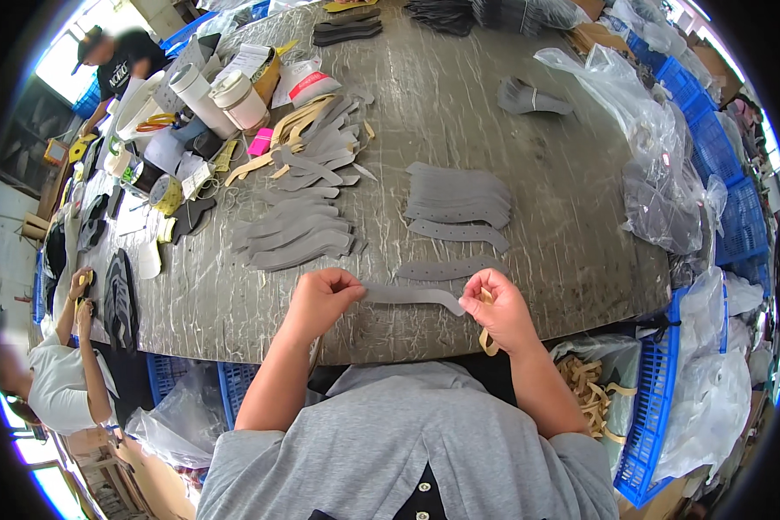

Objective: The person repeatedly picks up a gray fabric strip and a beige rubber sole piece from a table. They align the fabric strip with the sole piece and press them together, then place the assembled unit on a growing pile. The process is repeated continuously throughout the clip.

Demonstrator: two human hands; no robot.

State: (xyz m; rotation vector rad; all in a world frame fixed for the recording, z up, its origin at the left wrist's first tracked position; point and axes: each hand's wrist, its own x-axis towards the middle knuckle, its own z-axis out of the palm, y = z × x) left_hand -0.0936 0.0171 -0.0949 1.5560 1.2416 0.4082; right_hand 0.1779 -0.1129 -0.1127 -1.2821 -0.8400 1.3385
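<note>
Between my two hands stretches a long, curved grey strip (412,295), low over the near part of the table. My left hand (324,299) pinches its left end. The other end is in the fingers of my right hand (498,310), which also has a narrow tan strip (489,341) hanging from it. Just beyond lies a single grey strip with a row of holes (446,269). Farther off is a fanned stack of similar perforated strips (458,198). A pile of plain grey strips (295,230) lies to the left of it.
Tan and grey strips (308,130) lie heaped at the far left, by a white jar (239,102) and tape rolls. Clear plastic bags (663,186) cover the right edge. A blue crate (659,407) with tan scraps stands at my right. A co-worker (69,381) works at the left.
</note>
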